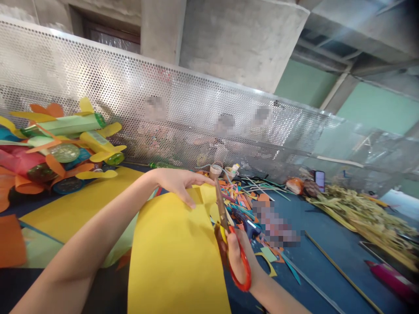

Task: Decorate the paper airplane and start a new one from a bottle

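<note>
- Left hand (183, 183): grasping the upper edge of a yellow paper sheet (173, 248), thumb laid on the near face, fingers extended towards the upper right corner.
- Right hand (240, 253): grasping a pair of scissors (223, 213) by the red and yellow handles; blades point away from the person, alongside the sheet's upper right edge. Whether the blades are parted cannot be told.
- Yellow paper sheet: raised in front of the person, curved, lower end running out of view.
- Left side: a second yellow sheet (94, 205) lies flat, with an orange sheet (11, 242) near it. Behind them, a pile of plastic bottles dressed with coloured paper, including a green bottle (65, 124) and a yellow-wrapped bottle (98, 141).
- Beyond the scissors: multicoloured paper scraps (235, 192) are strewn over the dark blue surface (330, 231), with a cup (215, 171) just behind.
- Right side: a thin brown stick (340, 270), a magenta object of uncertain kind (391, 277), a heap of dried husks (369, 218) and an upright phone (320, 181).
- Background: perforated metal panel (196, 117), with blurred people visible through it.
</note>
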{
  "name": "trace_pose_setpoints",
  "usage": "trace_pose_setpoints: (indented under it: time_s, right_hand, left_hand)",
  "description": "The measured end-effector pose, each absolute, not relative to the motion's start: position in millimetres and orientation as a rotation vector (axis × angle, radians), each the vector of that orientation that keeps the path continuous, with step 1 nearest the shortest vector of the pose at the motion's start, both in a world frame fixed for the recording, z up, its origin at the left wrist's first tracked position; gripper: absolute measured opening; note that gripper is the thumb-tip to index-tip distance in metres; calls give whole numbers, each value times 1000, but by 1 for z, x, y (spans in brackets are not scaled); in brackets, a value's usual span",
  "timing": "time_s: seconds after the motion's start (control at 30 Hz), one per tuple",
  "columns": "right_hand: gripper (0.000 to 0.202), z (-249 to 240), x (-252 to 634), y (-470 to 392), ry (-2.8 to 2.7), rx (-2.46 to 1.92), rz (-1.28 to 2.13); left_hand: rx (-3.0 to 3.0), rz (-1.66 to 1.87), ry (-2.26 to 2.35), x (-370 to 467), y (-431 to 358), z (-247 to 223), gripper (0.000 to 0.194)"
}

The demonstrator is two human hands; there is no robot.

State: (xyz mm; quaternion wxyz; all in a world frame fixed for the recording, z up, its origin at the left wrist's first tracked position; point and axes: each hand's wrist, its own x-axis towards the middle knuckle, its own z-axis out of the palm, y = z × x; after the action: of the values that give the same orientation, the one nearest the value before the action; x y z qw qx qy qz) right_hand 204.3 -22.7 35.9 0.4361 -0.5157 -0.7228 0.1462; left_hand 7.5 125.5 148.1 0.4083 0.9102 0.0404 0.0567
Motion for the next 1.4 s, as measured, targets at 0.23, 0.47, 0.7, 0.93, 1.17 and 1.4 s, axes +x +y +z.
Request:
trace_pose_setpoints:
  time_s: [0.23,0.47,0.7,0.93,1.17,1.4]
  right_hand:
    - [35,40,215,-1,-1730,-1597,277]
    - [13,25,230,20,-1868,-1900,140]
    - [30,14,231,27,-1869,-1957,-60]
    - [30,14,225,22,-1939,-1976,-203]
    - [34,11,221,22,-2019,-2038,-364]
    - [26,16,218,18,-2174,-1892,-552]
  left_hand:
    - [2213,35,194,-14,149,145,76]
    - [2500,16,483,-48,181,139,68]
    - [2637,-38,890,-55,197,129,69]
    - [2632,-20,884,-51,196,129,69]
    - [2719,31,1033,-54,198,130,68]
    - [2724,48,739,-50,176,148,62]
